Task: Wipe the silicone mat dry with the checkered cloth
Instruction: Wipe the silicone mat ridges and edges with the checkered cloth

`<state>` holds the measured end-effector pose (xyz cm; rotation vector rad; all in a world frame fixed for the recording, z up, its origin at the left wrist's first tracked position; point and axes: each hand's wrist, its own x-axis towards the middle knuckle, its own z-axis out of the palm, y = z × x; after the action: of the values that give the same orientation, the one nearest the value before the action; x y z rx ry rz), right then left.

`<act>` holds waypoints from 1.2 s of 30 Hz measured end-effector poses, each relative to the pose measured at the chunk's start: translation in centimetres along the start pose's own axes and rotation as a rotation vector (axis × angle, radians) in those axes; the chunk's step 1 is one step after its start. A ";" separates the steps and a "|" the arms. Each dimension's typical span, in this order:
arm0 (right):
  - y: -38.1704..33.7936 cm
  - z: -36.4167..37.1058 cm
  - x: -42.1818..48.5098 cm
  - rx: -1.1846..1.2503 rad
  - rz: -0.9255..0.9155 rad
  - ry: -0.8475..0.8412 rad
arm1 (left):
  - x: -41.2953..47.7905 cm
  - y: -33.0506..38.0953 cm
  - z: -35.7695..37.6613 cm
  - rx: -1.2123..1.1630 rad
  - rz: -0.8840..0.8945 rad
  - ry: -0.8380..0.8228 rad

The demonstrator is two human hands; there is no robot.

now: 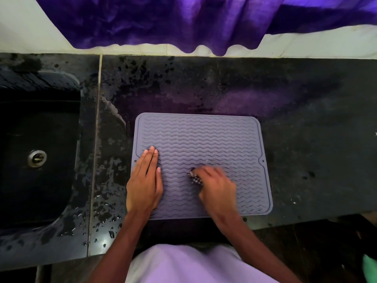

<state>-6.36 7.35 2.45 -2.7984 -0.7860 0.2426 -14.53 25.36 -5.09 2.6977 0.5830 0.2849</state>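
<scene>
Silicone mat point(204, 139): grey-lilac, rectangular, rounded corners, wavy ridge pattern, flat on dark stone table point(306, 119), near front edge, long side running left-right. Small tab with a hole visible on right edge, another on left edge.

Checkered cloth point(195, 177): bunched small, black-and-white, mostly hidden under right hand point(217, 185). Only a wad showing at thumb side. Sits on mat, lower middle area.

Right hand: palm down over cloth, fingers curled round it, pressing it onto mat. Motion-blurred, fingertips not sharp.

Left hand point(144, 180): flat on mat's left portion, palm down, fingers point(152, 154) straight and close together, pointing away from body, holding nothing. Heel of hand overlapping mat's left edge. Well apart from cloth.

Both forearms entering from bottom centre, over light lilac garment point(183, 266).

Table: black, mottled, wet patches and droplets point(102, 211) mainly left of mat and toward front-left; more dark splashes behind mat on left side. Pale seam line point(98, 119) running front-back just left of mat.

Sink point(36, 150): dark basin set in table, far left, metal drain point(37, 158) visible. Well apart from mat.

Behind table: pale wall point(306, 48), purple curtain point(163, 21) hanging over it, hem above table's back edge.

Green object point(370, 268) at bottom right corner, cropped, cannot identify.
</scene>
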 end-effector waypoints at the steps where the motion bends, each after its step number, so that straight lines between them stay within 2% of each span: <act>1: -0.2 0.6 -0.1 -0.016 -0.003 -0.015 | 0.0 0.0 0.0 0.000 0.003 -0.006; 8: 6.1 -0.2 -0.5 -0.096 0.075 0.100 | -0.1 -0.1 0.1 0.004 0.018 -0.003; 12: 10.4 -1.5 -1.1 -0.138 0.229 0.165 | -0.1 0.0 0.1 0.006 0.013 0.005; 17: 14.4 -4.0 -1.3 -0.147 0.419 0.140 | -0.1 0.1 0.1 -0.003 -0.003 0.035; 23: 14.3 -5.8 1.4 -0.120 0.420 0.143 | -0.1 0.2 0.3 0.008 0.010 0.052; 25: 14.3 -5.7 1.7 -0.108 0.371 0.092 | -0.1 0.2 0.3 0.008 0.008 0.055; 28: 14.7 -4.7 0.5 -0.103 0.303 0.014 | -0.1 0.3 0.3 0.002 -0.017 0.058; 36: 15.4 -4.2 -4.6 -0.134 0.309 -0.036 | -0.2 0.5 0.5 0.023 -0.028 0.065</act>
<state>-1.72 -8.60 2.91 -3.0435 -0.3855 0.3021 -14.35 24.70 -5.41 2.7088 0.6461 0.3617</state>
